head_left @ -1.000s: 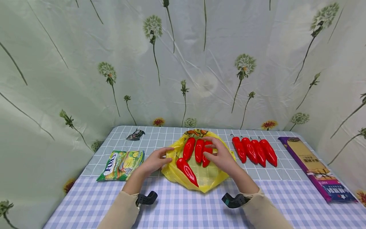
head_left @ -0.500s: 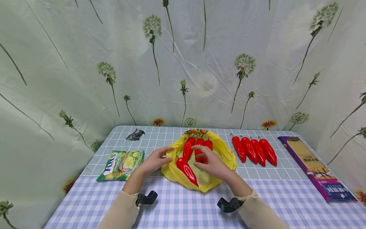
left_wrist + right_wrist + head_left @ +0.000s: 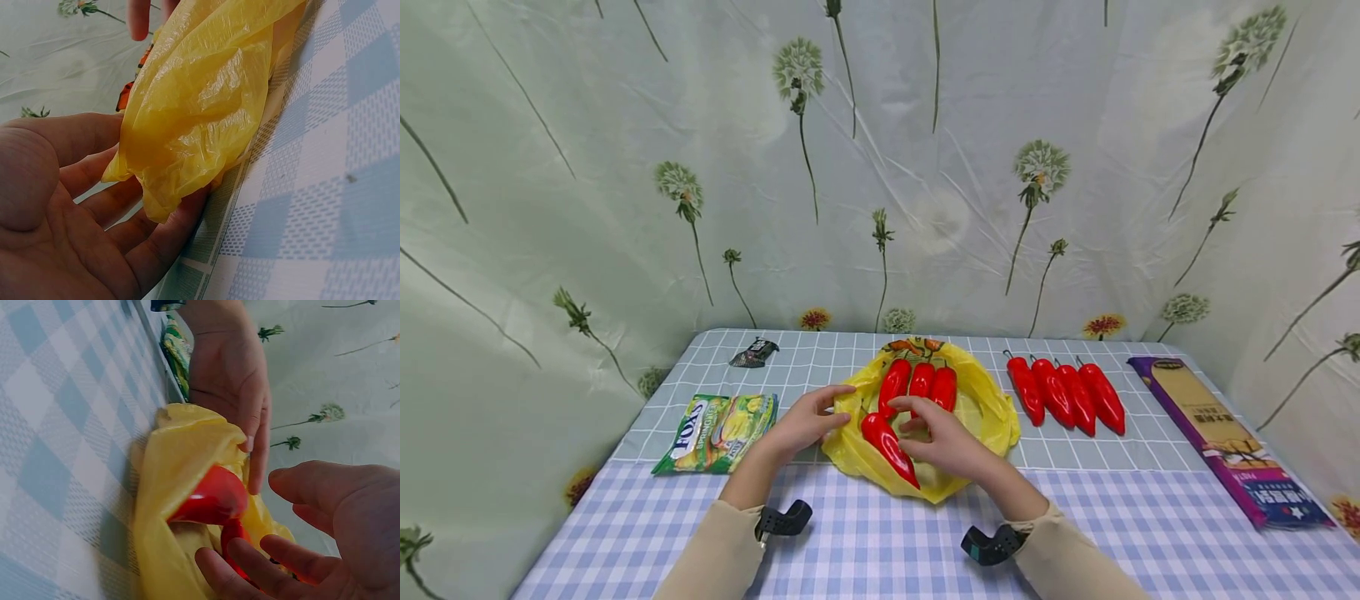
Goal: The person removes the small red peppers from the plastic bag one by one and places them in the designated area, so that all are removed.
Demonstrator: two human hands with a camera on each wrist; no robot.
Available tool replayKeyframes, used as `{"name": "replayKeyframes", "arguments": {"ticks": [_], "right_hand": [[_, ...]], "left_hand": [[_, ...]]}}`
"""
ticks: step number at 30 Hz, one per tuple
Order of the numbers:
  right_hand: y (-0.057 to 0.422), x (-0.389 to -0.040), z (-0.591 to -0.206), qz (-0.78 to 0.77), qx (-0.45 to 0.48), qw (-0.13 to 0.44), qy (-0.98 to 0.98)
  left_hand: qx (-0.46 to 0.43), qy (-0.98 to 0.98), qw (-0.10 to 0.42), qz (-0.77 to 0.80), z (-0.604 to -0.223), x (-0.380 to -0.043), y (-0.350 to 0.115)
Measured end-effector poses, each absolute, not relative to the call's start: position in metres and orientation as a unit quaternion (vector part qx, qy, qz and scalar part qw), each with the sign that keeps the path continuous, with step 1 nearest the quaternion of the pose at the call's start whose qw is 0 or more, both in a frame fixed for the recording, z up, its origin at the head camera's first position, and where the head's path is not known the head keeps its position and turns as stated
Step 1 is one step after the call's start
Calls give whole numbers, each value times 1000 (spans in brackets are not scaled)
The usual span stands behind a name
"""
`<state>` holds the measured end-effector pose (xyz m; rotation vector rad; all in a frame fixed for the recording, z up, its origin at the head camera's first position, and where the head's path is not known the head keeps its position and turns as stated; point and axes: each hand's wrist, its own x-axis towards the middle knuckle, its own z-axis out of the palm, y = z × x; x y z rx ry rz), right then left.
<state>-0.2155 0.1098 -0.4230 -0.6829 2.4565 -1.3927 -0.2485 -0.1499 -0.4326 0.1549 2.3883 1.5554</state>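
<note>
A yellow plastic bag (image 3: 1003,412) lies spread wide on the table, its rim bunched up. My left hand (image 3: 805,421) holds the bag's left edge between thumb and fingers. In the left wrist view, the crumpled plastic (image 3: 187,144) covers the ends of those fingers. Several shiny red peppers lie in the bag; the front pepper (image 3: 887,446) slants toward me, and the others (image 3: 894,385) lie side by side behind it. My right hand (image 3: 947,437) hovers just right of the front pepper. Its thumb and fingers are parted, with nothing gripped in the right wrist view.
Several more red peppers (image 3: 1060,396) lie in a row right of the bag. A purple pasta packet (image 3: 1225,442) lies far right. A green soup packet (image 3: 722,433) is beside my left arm, and a small black wrapper (image 3: 755,353) lies behind it.
My right hand has moved left and toward me, from the back right pepper to beside the front one. The back peppers show more fully. My left hand has stayed put.
</note>
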Motion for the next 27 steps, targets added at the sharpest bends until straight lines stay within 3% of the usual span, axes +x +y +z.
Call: {"name": "replayKeyframes", "arguments": {"ticks": [27], "right_hand": [[100,-213,-433,-430,-223,126,866]], "left_hand": [[65,830,143,536,-433,-248,-151]]}}
